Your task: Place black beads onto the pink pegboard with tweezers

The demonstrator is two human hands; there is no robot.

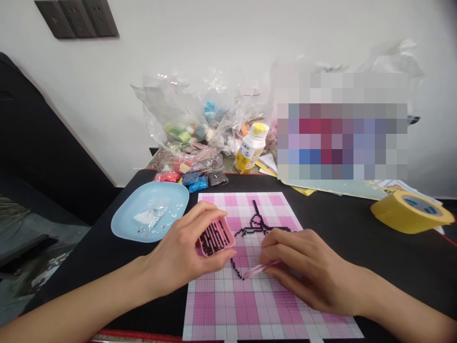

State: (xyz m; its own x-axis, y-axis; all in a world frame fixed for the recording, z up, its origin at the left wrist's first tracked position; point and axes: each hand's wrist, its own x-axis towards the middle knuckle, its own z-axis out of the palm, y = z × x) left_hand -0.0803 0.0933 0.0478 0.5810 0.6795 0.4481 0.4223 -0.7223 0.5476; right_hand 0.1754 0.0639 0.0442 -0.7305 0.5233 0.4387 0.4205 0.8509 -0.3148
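My left hand [185,240] grips a small pink tray [229,238] by its sides, tilted over the board. Black beads [215,237] lie in rows along the tray's ridges. Between the thumb and fingers of my right hand [309,267] are pale pink tweezers [257,269]. Their tips touch or nearly touch the lower end of a curved line of black beads [235,269]. Under both hands lies a pink-and-white checked pegboard [244,309]. More black beads [263,227] form an outline on its upper part, partly hidden by my right hand.
A light blue plate [123,221] with white and a few coloured beads stands left. Behind are small bead packets [198,184], plastic bags [171,102] and a yellow-and-white bottle [250,148]. A yellow tape roll [389,212] lies right on the black table [332,214].
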